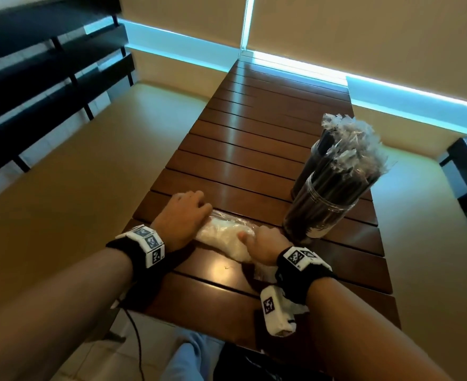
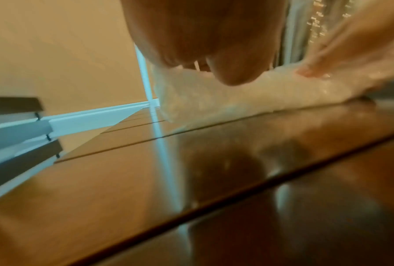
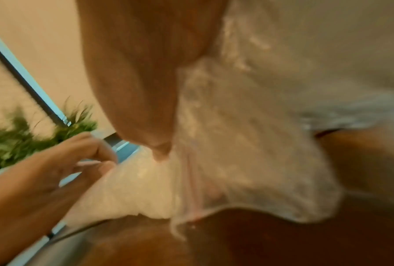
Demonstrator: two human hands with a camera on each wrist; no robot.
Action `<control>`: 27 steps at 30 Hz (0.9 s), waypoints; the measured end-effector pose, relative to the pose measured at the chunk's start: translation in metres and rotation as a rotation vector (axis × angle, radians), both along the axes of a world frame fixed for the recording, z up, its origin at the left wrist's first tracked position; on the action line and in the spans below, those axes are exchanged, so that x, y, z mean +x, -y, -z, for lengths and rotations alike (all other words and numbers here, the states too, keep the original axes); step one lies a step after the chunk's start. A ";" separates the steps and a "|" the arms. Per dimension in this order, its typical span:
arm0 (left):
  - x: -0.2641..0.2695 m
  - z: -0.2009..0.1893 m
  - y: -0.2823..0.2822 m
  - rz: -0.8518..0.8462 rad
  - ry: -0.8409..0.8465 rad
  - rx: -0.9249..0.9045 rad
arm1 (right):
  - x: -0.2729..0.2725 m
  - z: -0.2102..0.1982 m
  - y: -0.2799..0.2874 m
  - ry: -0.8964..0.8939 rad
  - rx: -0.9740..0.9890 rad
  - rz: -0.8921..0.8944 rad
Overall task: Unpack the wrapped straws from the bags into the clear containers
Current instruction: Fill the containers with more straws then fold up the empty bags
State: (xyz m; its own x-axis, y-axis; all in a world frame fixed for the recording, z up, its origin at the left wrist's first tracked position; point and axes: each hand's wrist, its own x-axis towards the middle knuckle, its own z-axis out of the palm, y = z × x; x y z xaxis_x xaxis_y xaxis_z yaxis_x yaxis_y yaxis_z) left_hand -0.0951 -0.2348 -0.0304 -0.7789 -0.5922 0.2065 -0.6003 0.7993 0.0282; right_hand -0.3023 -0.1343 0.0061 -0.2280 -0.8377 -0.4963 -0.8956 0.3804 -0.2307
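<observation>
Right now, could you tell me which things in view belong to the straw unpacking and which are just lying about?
Belongs to the job:
- clear bag, held by left hand and right hand
- near clear container of wrapped straws
- far clear container

Just lying about:
- wooden table
- dark benches

Room light is warm and dim; cool blue-white strips glow along the wall base beyond the fingers. The glossy table shows long glare streaks and a bright spot near the wrists. Head view bows at its edges. Both wrist views are soft, motion-blurred, close surfaces out of focus
</observation>
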 end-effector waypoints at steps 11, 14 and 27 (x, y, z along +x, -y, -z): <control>-0.003 -0.011 0.000 -0.096 0.030 0.392 | 0.003 0.000 -0.024 -0.149 -0.259 -0.390; -0.017 -0.017 -0.001 -0.254 -0.021 0.487 | 0.006 0.006 -0.027 -0.128 -0.282 -0.243; -0.054 -0.109 -0.026 -0.420 -0.825 1.059 | 0.024 -0.049 -0.027 0.285 -0.732 -0.272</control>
